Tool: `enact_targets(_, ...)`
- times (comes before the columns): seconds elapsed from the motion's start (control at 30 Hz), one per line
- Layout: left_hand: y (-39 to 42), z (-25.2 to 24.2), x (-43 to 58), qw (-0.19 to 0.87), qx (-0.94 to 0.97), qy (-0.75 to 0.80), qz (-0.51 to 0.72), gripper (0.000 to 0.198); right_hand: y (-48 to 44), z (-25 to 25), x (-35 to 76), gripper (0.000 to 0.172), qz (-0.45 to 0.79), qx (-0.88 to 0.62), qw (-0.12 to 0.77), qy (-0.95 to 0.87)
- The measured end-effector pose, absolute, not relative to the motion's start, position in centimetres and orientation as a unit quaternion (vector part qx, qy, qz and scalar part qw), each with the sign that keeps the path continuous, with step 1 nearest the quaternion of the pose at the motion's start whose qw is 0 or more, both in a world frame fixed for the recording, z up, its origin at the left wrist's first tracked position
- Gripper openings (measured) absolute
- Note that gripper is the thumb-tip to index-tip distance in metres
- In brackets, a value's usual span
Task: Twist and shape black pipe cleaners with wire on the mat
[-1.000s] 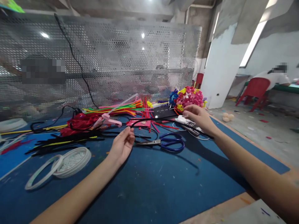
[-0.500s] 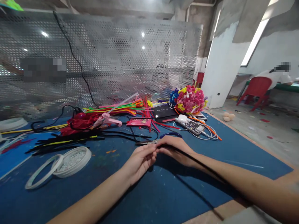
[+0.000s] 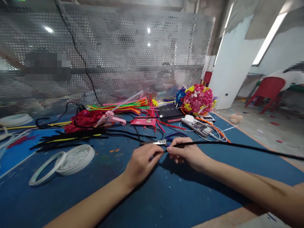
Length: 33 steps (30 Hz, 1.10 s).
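My left hand and my right hand meet over the blue mat, both pinching one end of a long black pipe cleaner. The pipe cleaner runs from my fingertips out to the right, past the mat's edge. Blue-handled scissors lie just behind my hands, partly hidden by them.
A heap of black pipe cleaners, coloured ones, a pink glue gun, a round tub of white beads with its lid, a phone and a pompom flower ball lie by a perforated metal screen. A person sits far right.
My right hand came back from the flower ball to meet my left near the scissors. The black pipe cleaner, which trailed along my right arm, has swung out level to the right.
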State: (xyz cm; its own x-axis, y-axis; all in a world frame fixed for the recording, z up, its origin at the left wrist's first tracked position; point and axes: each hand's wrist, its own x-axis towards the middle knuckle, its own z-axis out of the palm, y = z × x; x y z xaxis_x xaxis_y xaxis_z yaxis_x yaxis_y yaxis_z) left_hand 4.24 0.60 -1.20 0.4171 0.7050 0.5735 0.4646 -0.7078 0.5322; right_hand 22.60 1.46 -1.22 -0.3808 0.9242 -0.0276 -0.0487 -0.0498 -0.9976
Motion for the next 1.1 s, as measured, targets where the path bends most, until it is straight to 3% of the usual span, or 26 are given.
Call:
enact_targets(0.1,0.4,-1.0,4.1,0.038,0.849,0.323,0.418,0.002,1.2,-1.1,22.6,0.032,0.645,-0.371,0.402,-0.534)
enact_targets(0.2,-0.2,-0.7,4.5,0.033,0.795,0.411,0.445,0.016,1.0,-1.1,22.8,0.03,0.608,-0.349,0.424,-0.573)
enact_targets(0.43,-1.2,0.3,4.9,0.287,0.714,0.508,0.387,0.022,1.5,-1.4,23.9,0.01,0.258,-0.175,0.47,-0.826)
enact_targets(0.57,-1.0,0.9,5.0,0.426,0.67,0.486,0.366,0.011,1.9,-1.5,24.3,0.007,0.176,-0.097,0.466,-0.861)
enact_targets(0.7,-0.9,1.0,5.4,0.506,0.628,0.453,0.379,0.007,1.7,-1.4,24.2,0.005,0.241,-0.124,0.459,-0.846)
enact_targets(0.8,-1.0,0.7,5.3,0.522,0.613,0.44,0.399,0.007,1.1,-1.3,23.8,0.011,0.391,-0.224,0.466,-0.762)
enact_targets(0.93,-1.0,0.3,4.1,0.38,0.721,0.391,0.428,0.011,0.7,-1.7,22.9,0.023,0.605,-0.299,0.433,-0.598)
enact_targets(1.0,-1.0,0.2,3.5,0.306,0.791,0.345,0.402,0.019,0.7,-2.0,22.6,0.026,0.649,-0.301,0.421,-0.558)
enact_targets(1.1,-0.9,0.3,3.4,0.282,0.813,0.336,0.383,0.021,1.0,-2.1,22.6,0.026,0.652,-0.302,0.428,-0.547)
